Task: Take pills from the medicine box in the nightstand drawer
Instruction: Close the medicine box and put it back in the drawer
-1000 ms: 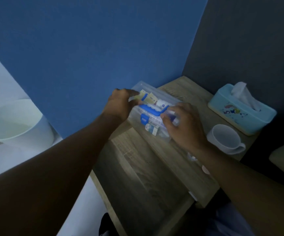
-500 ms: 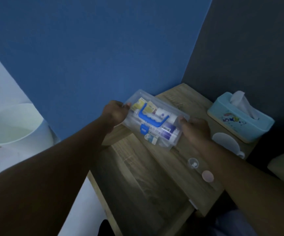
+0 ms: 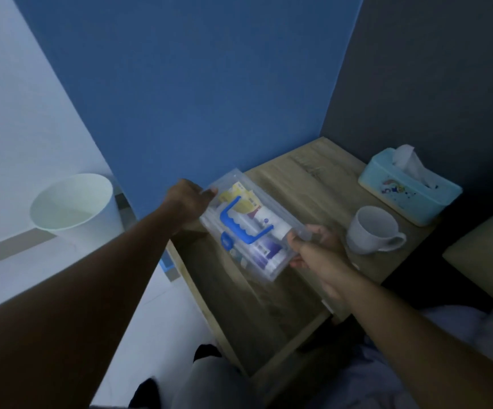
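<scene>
The medicine box (image 3: pixel 268 262) is a clear plastic case with a blue handle and blue latch, packed with tubes and packets. It is held lifted and tilted over the wooden nightstand (image 3: pixel 307 178). My left hand (image 3: pixel 190 199) grips its far left end. My right hand (image 3: pixel 317 246) grips its near right end, thumb on the lid. The lid is closed. No loose pills can be made out in the dim light.
A white mug (image 3: pixel 372 230) stands right of the box, and a light blue tissue box (image 3: pixel 407 190) sits behind it by the dark wall. A white waste bin (image 3: pixel 74 202) stands on the floor at left. Bedding shows at lower right.
Both hands moved from the box's top to its two ends. The box has been lifted off the nightstand and drawn nearer to me, tilting.
</scene>
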Tool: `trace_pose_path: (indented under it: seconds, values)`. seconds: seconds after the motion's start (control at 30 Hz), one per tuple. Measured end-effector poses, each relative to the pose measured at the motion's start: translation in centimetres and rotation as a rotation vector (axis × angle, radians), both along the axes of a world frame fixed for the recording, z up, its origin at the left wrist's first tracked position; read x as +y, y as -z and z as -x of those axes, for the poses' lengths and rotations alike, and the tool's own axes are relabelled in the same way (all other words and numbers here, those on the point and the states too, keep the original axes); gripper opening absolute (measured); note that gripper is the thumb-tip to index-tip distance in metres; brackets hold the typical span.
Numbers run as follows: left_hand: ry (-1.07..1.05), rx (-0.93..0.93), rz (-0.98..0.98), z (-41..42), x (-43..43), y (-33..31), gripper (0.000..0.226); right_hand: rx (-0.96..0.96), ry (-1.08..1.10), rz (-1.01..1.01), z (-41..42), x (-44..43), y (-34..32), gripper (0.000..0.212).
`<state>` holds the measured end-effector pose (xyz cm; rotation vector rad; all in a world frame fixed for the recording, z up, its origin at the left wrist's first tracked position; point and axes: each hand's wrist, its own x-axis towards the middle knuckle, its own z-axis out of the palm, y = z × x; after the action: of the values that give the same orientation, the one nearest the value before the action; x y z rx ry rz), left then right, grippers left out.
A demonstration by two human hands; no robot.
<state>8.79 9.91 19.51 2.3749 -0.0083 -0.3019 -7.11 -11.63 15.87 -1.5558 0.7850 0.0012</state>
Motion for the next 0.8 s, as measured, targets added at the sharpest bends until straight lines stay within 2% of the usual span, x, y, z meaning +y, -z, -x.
trace_pose_path:
  seconds: [0.13,0.3,0.43,0.57,0.7,0.8]
  values:
    - [-0.042,0.074,-0.02,1.4,1.3,3.0,0.042,0.023,-0.049,0.059,2.7,2.0,0.6,0.053]
    - [-0.045,0.138,0.046,2.4,2.9,6.7,0.034,0.042,-0.054,0.119,3.6,3.3,1.6,0.05]
    - [-0.016,0.114,0.077,2.3,3.0,8.7,0.023,0.12,-0.034,0.096,4.2,4.6,4.8,0.052]
    - [0.035,0.164,0.042,1.8,2.2,10.9,0.025,0.17,0.027,0.066,4.2,5.4,8.4,0.054]
    - [0.09,0.186,0.06,1.7,1.7,13.6,0.011,0.255,0.055,0.065,3.7,5.8,11.8,0.047]
    - [0.085,0.185,0.065,1.6,1.2,15.5,0.009,0.291,0.064,0.077,3.3,6.0,13.8,0.041]
